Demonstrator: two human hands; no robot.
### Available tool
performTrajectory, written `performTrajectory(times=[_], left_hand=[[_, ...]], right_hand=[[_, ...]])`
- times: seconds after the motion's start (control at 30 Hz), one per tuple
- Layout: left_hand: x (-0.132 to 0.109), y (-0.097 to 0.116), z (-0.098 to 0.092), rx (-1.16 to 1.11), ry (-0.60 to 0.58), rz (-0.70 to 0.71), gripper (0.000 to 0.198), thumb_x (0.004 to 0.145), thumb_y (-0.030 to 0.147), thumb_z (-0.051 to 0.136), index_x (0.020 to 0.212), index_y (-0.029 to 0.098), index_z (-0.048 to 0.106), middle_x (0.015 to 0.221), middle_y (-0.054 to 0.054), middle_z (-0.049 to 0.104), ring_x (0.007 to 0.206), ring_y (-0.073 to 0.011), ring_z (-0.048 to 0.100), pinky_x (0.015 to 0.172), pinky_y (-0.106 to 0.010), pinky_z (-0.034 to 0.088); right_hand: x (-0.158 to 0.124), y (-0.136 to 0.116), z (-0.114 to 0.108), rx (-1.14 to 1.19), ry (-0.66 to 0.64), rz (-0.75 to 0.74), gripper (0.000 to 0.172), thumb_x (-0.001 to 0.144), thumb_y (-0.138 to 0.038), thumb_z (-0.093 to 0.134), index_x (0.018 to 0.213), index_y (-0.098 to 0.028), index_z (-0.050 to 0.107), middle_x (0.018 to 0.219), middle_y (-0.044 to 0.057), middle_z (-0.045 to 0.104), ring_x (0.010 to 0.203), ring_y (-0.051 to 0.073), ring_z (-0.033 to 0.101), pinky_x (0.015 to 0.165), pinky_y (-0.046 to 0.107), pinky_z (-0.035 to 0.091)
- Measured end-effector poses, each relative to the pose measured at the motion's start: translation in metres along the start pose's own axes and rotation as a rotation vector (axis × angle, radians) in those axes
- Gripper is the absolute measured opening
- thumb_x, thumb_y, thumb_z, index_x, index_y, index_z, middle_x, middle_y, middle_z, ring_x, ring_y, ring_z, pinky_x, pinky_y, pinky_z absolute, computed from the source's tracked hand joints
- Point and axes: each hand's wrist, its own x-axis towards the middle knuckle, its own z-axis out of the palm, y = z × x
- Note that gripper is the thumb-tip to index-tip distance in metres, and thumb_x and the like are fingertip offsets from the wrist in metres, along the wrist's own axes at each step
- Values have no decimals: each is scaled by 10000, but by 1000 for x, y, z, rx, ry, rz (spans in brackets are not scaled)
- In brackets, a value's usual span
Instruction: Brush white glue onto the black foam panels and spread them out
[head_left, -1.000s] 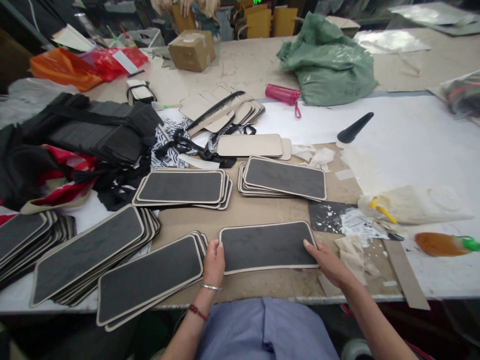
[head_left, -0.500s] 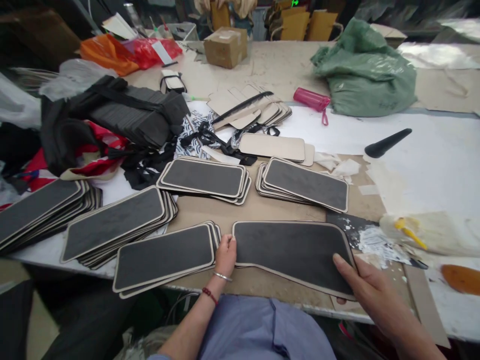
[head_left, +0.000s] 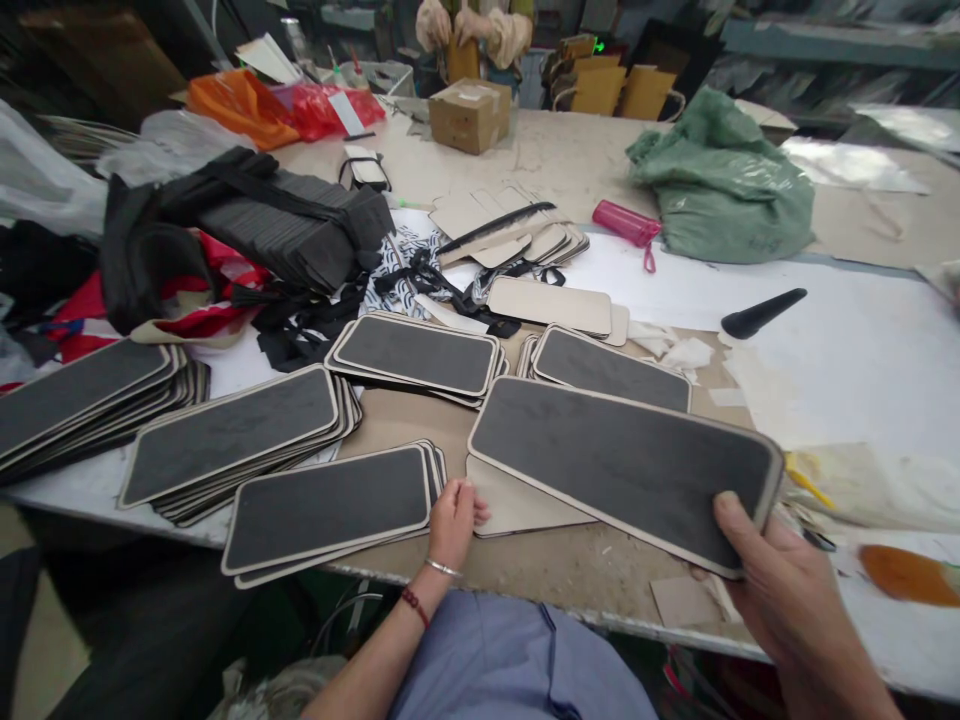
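Observation:
My right hand (head_left: 780, 570) grips the right end of a dark grey panel (head_left: 615, 460) with a beige border, thumb on top and fingers beneath. This panel is tilted and lifted above the table. Under it lies a plain beige panel (head_left: 517, 500), partly covered. At that panel's left edge, my left hand (head_left: 454, 520) has its fingers curled together; what they hold, if anything, is hidden. Just left of this hand is a small stack of grey panels (head_left: 330, 510). Behind the lifted panel, another stack (head_left: 615, 365) is partly hidden.
More panel stacks (head_left: 232, 430) fan out along the left, with one (head_left: 416, 352) behind. Beyond are dark bundled pieces (head_left: 277, 220), a cardboard box (head_left: 469, 115), a pink pouch (head_left: 626, 222), a green bag (head_left: 724, 180) and a black tool (head_left: 765, 312). A co-worker's hands (head_left: 471, 25) show at the far side.
My right hand has raised the grey panel and moved it right and toward the back, exposing the beige one. The panel has left my left hand's fingers. A co-worker's hands have come into view.

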Motion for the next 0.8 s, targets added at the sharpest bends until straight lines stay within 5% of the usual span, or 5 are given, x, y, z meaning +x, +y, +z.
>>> performTrajectory(times=[0.17,0.33,0.43,0.53,0.8], left_hand=[[-35,11,-10,569,131,705,247,862,287,356,707,176,513,599,-15,534,591,-132,520,603,-256,443],[-42,20,49,833,-465,1144,385,859,379,386,1150,146,483,1189,-113,538,1147,-210,451,971,-348,373],[-35,10,84,965,-691,1121,511,867,490,328,1302,222,351,1391,-92,347,1305,-220,267,1059,-380,263],[-27,-4,98,1020,-698,1026,531,880,484,293,1342,223,291,1436,-80,271,1339,-200,186,1091,-382,204],[-8,-17,84,1109,-205,708,636,859,484,342,1390,179,167,1468,-85,179,1355,-248,113,1093,-516,181]], right_hand=[[18,97,20,111,-127,381,416,594,-500,655,876,-201,591,806,41,656,647,212,603,398,281,498],[21,155,21,-16,-190,353,490,621,-535,626,943,-165,608,875,53,675,791,248,628,548,308,543],[24,167,19,-132,-175,241,500,625,-528,611,931,-134,639,845,66,683,821,259,629,592,293,540],[25,173,20,-165,-136,200,524,627,-527,596,966,-131,642,861,67,683,810,253,632,569,282,539],[19,168,24,-91,-152,308,644,624,-582,608,1096,-146,561,1060,80,620,926,273,591,503,273,545]])
